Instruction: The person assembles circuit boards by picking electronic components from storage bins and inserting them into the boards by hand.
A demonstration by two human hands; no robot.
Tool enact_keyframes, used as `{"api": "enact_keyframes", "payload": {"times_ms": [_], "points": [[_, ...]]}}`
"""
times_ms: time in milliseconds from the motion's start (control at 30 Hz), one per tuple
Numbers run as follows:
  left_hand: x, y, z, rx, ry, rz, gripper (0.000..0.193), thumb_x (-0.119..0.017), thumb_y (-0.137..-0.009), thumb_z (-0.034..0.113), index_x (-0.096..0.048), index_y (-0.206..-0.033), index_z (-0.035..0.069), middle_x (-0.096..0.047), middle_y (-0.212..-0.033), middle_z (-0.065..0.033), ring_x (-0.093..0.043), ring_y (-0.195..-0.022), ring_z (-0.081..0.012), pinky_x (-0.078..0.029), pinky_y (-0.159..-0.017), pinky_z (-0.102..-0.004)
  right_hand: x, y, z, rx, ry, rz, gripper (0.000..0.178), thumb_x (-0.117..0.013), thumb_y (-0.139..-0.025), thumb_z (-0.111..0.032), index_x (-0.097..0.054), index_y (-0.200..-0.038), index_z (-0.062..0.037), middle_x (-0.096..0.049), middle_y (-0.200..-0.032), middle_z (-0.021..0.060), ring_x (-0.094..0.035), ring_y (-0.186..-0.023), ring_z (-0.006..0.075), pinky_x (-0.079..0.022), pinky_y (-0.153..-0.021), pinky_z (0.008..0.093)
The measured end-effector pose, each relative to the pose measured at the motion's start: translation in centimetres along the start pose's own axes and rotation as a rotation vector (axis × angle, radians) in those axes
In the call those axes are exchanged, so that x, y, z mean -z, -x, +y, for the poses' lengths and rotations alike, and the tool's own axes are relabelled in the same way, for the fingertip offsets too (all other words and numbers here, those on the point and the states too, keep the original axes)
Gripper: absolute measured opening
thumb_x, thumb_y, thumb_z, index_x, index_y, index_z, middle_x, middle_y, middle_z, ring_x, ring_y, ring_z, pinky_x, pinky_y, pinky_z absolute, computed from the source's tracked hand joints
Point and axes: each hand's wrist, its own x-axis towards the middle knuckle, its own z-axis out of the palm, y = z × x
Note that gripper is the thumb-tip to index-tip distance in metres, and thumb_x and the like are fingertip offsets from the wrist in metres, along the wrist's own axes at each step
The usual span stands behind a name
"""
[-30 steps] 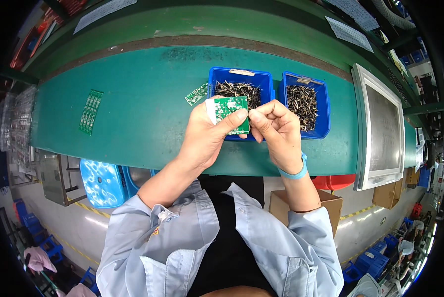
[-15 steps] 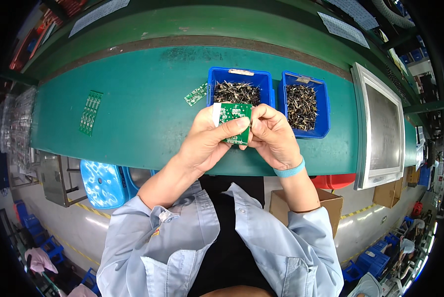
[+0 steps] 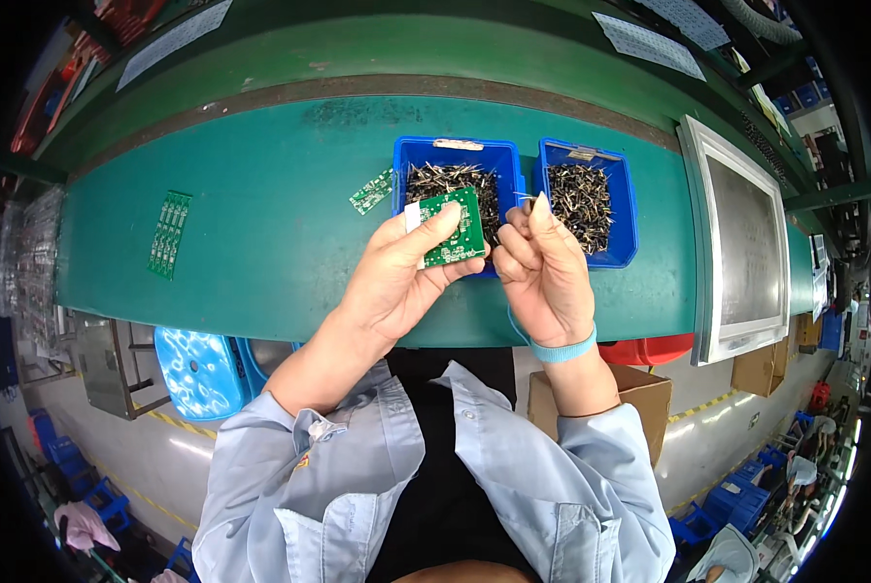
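My left hand (image 3: 389,267) grips a green circuit board (image 3: 464,216) by its left side, thumb on top and fingers beneath. A white strip runs along the board's left edge. To the right of it, apart from the board, my right hand (image 3: 549,260) pinches a small part with thin wire leads (image 3: 526,196) between thumb and finger; its body is mostly hidden. Behind the board stands a blue bin (image 3: 455,146) of dark leaded parts. A second blue bin (image 3: 630,214) with similar parts is just beyond my right hand.
Narrow green circuit boards lie on the green bench (image 3: 280,214): one (image 3: 170,235) at the left, another (image 3: 370,191) beside the first bin. A grey-framed panel (image 3: 741,243) leans at the right. Below the bench are a blue stool (image 3: 197,369) and a cardboard box (image 3: 644,394).
My right hand has come away from the board's right edge, turned upward, and now shows wire leads at its fingertips. My left hand still holds the board, slightly tilted.
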Motion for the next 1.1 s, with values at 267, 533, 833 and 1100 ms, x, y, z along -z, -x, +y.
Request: {"api": "enact_keyframes", "payload": {"times_ms": [267,533,833,1100], "points": [[0.4,0.2,0.4,-0.019,-0.037,0.025,0.019,-0.050,-0.084,0.008,-0.049,-0.097,-0.006,-0.058,-0.079,-0.0143,-0.060,-0.070,-0.0186,-0.051,-0.055,-0.0215,2.0,-0.9,-3.8,0.290,0.242,0.139,0.014,-0.049,-0.088,-0.014,-0.050,-0.081,-0.0023,-0.042,-0.062,-0.0005,-0.030,-0.050,0.0039,-0.025,-0.041,0.0158],[0.8,0.4,1.3,-0.159,-0.100,0.067,0.021,-0.052,-0.083,0.008,-0.049,-0.100,-0.006,-0.059,-0.085,-0.0131,-0.059,-0.071,-0.0176,-0.051,-0.058,-0.0235,0.7,-3.6,-1.3,0.904,2.214,-0.352,0.007,-0.055,-0.070,-0.016,-0.055,-0.068,-0.0095,-0.052,-0.066,0.0047,-0.045,-0.067,0.0205,-0.034,-0.065,0.0313],[0.8,0.4,1.3,-0.188,-0.152,0.088,0.020,-0.050,-0.084,0.008,-0.048,-0.098,-0.006,-0.056,-0.083,-0.0141,-0.057,-0.071,-0.0205,-0.048,-0.054,-0.0226,0.0,-5.7,0.2,0.873,2.230,-0.438,0.013,-0.055,-0.070,-0.019,-0.055,-0.072,-0.0064,-0.053,-0.070,0.0081,-0.048,-0.062,0.0208,-0.034,-0.068,0.0313],[1.1,-0.4,0.8,-0.255,-0.170,0.079,0.023,-0.049,-0.084,0.007,-0.044,-0.102,-0.006,-0.055,-0.085,-0.0146,-0.058,-0.071,-0.0193,-0.050,-0.053,-0.0233,-0.1,-6.8,0.8,0.772,2.327,-0.534,0.015,-0.057,-0.068,-0.021,-0.056,-0.077,-0.0082,-0.051,-0.078,0.0084,-0.049,-0.065,0.0225,-0.037,-0.066,0.0325]]}}
